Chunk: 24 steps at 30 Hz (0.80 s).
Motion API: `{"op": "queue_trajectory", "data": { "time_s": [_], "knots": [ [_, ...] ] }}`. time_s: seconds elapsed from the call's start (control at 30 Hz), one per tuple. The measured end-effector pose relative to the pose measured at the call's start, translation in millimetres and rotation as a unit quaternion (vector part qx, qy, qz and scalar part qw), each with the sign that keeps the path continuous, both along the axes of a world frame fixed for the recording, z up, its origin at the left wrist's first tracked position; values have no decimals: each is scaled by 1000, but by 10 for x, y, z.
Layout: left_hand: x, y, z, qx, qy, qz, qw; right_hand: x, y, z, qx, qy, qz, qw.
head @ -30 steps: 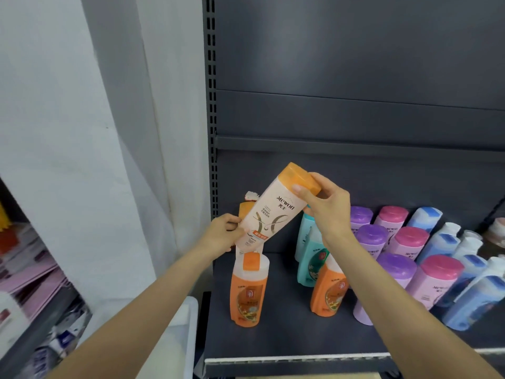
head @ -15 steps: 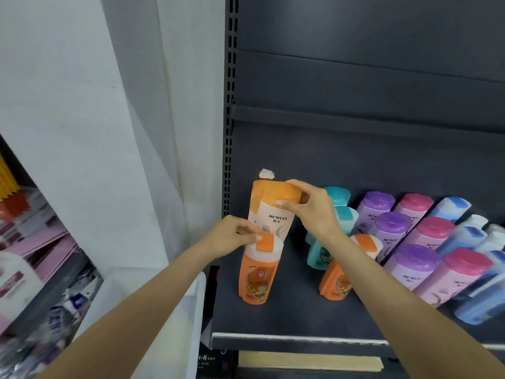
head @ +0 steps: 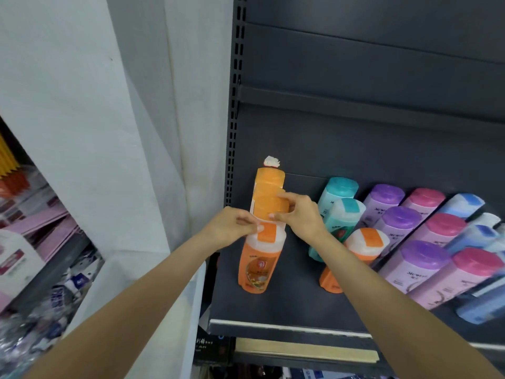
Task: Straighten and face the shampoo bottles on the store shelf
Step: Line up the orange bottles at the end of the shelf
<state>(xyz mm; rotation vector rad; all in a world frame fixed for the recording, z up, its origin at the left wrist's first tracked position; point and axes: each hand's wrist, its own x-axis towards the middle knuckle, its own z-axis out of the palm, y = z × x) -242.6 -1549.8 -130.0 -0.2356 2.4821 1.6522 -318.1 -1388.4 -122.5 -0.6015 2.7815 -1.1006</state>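
Orange-capped bottle [head: 270, 207], pinched between both hands

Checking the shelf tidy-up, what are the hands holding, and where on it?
Both hands grip one white bottle with an orange cap: right hand at the cap, left hand at its side just below.

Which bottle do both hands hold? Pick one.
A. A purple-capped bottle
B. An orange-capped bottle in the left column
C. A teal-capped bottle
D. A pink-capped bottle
B: the left hand and right hand both curl their fingers around the orange-capped bottle behind the front orange bottle.
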Motion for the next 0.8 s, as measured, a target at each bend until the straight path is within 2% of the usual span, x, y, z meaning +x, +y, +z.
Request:
{"op": "queue_trajectory", "data": {
  "time_s": [0.4, 0.6, 0.7, 0.8],
  "knots": [
    [30, 17, 1, 29, -18, 14, 999, -48, 43, -123, -24, -73, 45, 996],
    [33, 25, -18, 10, 5, 15, 1000, -109, 171, -47, -69, -169, 82, 980],
    [0, 3, 33, 3, 5, 25, 1000, -172, 204, 7, -49, -139, 66, 987],
    [-99, -55, 77, -16, 42, 99, 994, -275, 221, 71, -45, -62, 22, 997]
  ]
}}
